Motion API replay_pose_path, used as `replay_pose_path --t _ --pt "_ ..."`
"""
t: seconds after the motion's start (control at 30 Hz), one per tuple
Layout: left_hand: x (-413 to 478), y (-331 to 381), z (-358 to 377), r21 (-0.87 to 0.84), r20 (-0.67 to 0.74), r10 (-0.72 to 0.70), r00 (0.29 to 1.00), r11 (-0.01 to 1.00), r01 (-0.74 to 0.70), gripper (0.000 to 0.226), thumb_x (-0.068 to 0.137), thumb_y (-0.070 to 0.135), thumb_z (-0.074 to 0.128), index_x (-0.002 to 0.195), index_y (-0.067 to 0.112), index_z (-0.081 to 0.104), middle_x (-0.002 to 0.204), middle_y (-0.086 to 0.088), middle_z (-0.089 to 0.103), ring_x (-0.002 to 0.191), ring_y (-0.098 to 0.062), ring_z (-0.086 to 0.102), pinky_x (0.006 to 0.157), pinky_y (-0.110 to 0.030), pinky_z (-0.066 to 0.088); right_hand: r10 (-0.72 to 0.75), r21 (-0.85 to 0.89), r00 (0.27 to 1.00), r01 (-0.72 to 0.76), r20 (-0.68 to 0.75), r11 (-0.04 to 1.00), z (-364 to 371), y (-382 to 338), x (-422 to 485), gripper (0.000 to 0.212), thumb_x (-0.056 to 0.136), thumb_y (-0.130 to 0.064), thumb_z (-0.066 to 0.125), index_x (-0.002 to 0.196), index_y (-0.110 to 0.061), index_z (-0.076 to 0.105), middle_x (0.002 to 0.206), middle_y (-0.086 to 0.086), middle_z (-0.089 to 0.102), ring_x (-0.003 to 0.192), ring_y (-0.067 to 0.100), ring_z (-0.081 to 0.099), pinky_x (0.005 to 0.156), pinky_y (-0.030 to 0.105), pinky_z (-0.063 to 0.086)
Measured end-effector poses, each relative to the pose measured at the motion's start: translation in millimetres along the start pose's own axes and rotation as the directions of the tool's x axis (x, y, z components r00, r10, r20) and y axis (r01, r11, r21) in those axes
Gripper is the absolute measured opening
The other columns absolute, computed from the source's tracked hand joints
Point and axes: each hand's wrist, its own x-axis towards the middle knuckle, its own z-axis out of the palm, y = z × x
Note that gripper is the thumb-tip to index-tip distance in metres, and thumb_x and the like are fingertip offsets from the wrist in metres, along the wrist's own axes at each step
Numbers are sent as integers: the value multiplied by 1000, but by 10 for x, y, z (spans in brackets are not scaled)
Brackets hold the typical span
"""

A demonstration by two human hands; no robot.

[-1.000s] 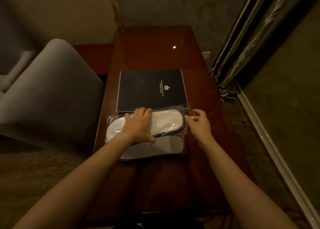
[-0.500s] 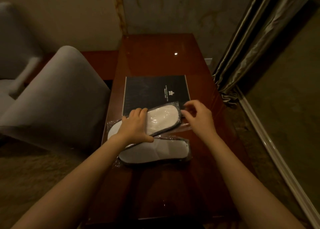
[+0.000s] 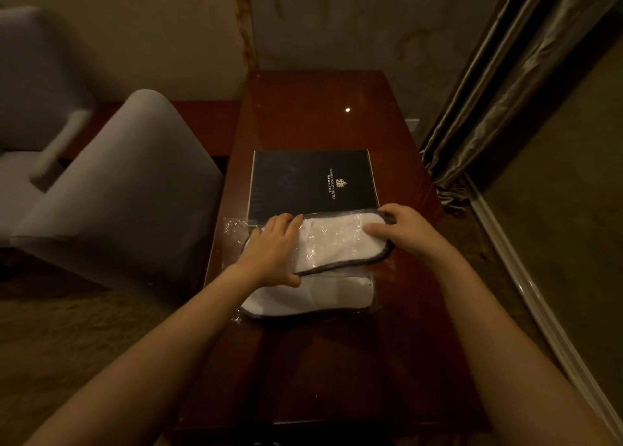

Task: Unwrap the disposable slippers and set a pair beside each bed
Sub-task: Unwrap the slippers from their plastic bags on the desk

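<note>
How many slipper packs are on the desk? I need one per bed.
2: upper pack held by both hands at the folder's near edge; lower pack flat on the desk below it. None else visible.

A hotel guest room, to judge by the black folder printed with a hotel name and crest on a polished wooden desk, plastic-wrapped disposable slippers, a grey upholstered armchair, heavy floor-length curtains and carpeted floor.
</note>
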Motion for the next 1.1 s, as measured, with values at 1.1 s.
replay_pose_path --t 1.1 --pt "431 -208 -67 97 -205 185 961 981 -168 80 87 -4 51 147 35 16 156 9 23 138 -15 37 82 -27 55 137 384 978 -66 -160 921 -215 -115 -125 38 87 -7 57 125 -11 56 101 2 62 80 12 63 47 13 51"
